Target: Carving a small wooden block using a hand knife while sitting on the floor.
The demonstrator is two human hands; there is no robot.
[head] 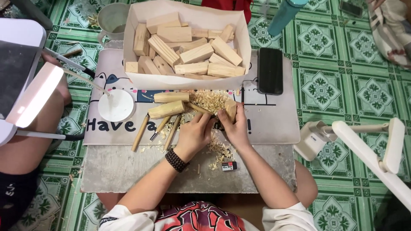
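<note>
Right hand (236, 128) has its fingers clamped on a small wood block (231, 108), long axis pointing away from the body. Left hand (195, 134) has its fingers closed on a wooden-handled carving tool (198, 108), shaft running up-left, tip end meeting the block's left side over the shavings (210, 100).

One white box (187, 81) heaped with roughly twenty wood blocks (196, 53), two rounded wooden pieces (166, 109) on the mat, three wooden-handled carving tools (140, 133), one black phone (270, 70), two white lamps (359, 141)

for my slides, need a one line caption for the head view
Left hand and right hand carve a wood piece amid shavings, below a box of blocks.
</note>
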